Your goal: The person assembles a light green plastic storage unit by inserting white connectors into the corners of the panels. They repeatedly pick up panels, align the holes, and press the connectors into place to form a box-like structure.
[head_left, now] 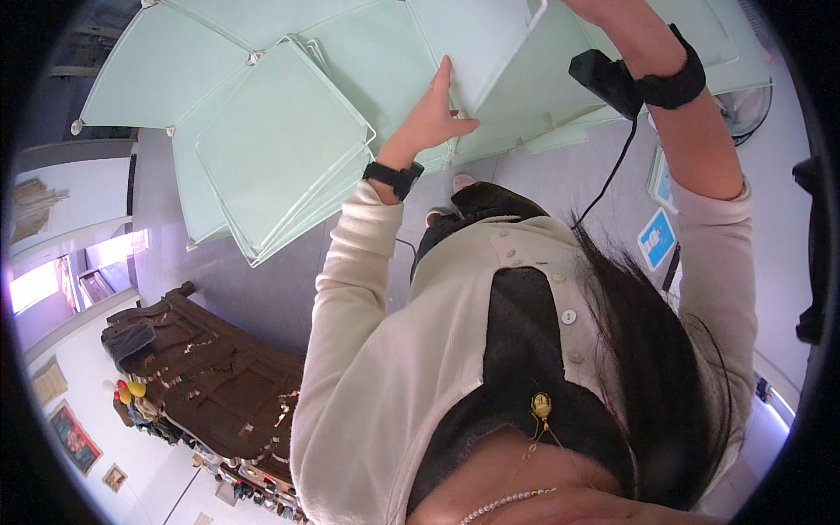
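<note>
My left hand (pixel 430 118) is open, with the index finger stretched out and the thumb spread to the side. It lies at the near edge of an upper pale green panel (pixel 486 48) with a white wire rim; whether it presses on the panel, I cannot tell. My right hand (pixel 597 7) reaches up past that panel to the top of the view, where its fingers are cut off. Left of my left hand, several loose wire-framed panels (pixel 284 144) lie stacked at a slant on a structure of similar panels (pixel 166 74), joined by white corner connectors (pixel 255 58).
Black bands circle both wrists; a black device (pixel 604 80) with a cable hangs by the right one. A carved dark brown wooden bench (pixel 219 367) stands at lower left. At right are a blue-and-white card (pixel 656 238) and a fan (pixel 746 109). Grey floor (pixel 262 297) lies below.
</note>
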Available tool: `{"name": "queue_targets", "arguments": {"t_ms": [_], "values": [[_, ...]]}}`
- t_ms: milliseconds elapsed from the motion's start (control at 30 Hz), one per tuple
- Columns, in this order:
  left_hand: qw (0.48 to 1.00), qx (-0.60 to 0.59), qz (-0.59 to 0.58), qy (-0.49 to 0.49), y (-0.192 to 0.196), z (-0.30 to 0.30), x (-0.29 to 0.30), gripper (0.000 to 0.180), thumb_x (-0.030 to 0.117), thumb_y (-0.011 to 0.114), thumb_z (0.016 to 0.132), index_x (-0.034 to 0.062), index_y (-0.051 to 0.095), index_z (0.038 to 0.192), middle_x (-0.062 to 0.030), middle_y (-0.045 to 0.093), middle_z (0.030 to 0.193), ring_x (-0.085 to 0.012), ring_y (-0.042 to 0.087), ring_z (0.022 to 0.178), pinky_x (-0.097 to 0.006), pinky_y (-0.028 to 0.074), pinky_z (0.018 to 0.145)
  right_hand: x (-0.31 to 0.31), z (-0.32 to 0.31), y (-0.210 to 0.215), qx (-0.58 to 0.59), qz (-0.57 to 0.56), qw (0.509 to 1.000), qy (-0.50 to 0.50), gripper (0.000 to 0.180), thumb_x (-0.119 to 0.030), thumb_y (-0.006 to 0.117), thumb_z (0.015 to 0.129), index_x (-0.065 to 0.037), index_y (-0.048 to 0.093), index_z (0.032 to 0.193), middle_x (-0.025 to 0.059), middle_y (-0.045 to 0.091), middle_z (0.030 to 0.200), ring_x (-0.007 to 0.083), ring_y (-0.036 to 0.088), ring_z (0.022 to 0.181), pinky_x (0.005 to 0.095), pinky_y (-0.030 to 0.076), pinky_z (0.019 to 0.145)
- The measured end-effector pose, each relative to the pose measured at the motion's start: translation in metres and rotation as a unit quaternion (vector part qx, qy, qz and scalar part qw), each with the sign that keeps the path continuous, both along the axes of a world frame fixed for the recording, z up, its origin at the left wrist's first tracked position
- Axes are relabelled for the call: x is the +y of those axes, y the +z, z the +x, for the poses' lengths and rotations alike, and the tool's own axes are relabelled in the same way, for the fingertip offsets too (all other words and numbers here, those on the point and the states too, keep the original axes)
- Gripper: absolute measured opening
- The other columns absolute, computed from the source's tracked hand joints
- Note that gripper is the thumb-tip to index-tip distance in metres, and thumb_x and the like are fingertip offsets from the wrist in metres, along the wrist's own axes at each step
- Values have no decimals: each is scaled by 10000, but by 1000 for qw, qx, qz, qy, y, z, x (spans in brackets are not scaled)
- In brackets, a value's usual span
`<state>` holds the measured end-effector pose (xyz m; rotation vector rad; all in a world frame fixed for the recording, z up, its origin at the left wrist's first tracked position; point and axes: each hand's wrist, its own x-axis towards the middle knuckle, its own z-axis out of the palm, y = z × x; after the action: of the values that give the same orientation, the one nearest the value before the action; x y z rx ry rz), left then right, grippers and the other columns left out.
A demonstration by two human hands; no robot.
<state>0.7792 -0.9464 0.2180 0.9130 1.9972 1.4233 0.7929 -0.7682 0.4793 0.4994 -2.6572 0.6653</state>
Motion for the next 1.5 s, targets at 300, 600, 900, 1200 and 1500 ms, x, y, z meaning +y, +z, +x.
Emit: {"name": "queue_targets", "arguments": {"t_ms": [300, 600, 900, 1200, 1500], "values": [[1000, -7, 7, -11, -14, -7, -2, 1187, 144, 836, 744, -32, -25, 1542, -237, 171, 1595, -410, 283, 1440, -409, 565, 916, -3, -3, -14, -40, -97, 993, -59, 242, -141, 563, 822, 65, 627, 929, 248, 635, 829, 369, 621, 745, 414, 468, 657], [1000, -2, 13, 20, -14, 1, -3, 1163, 142, 812, 743, 4, -5, 1558, -224, 218, 1578, -381, 339, 1414, -392, 552, 932, -26, 21, 2, -146, -223, 959, -99, 324, -102, 540, 841, 52, 623, 1114, 174, 645, 825, 203, 603, 730, 352, 482, 675], [999, 11, 20, 24, -13, 1, -5, 1151, 156, 807, 746, 1, 6, 1558, -263, 247, 1555, -378, 384, 1383, -385, 556, 924, -30, 11, -8, -135, -202, 963, -120, 451, -229, 540, 820, 14, 604, 1195, 149, 667, 820, 208, 633, 651, 350, 495, 580], [1000, 16, 4, 2, -16, -4, -9, 1116, 196, 798, 756, -7, 44, 1554, -270, 250, 1556, -384, 414, 1367, -400, 523, 959, -21, -5, -15, -199, -235, 946, -98, 376, -211, 516, 835, 22, 608, 1116, 136, 655, 842, 229, 631, 666, 366, 494, 578], [913, 273, 206, 222, 154, -65, -16, 245, 170, 585, 976, 5, 676, 1133, -140, 700, 1114, -266, 654, 1078, -345, 482, 950, -16, -6, -29, -134, -241, 960, -50, 394, -163, 461, 876, 30, 549, 1208, 222, 644, 987, 321, 627, 884, 403, 490, 788]]}}
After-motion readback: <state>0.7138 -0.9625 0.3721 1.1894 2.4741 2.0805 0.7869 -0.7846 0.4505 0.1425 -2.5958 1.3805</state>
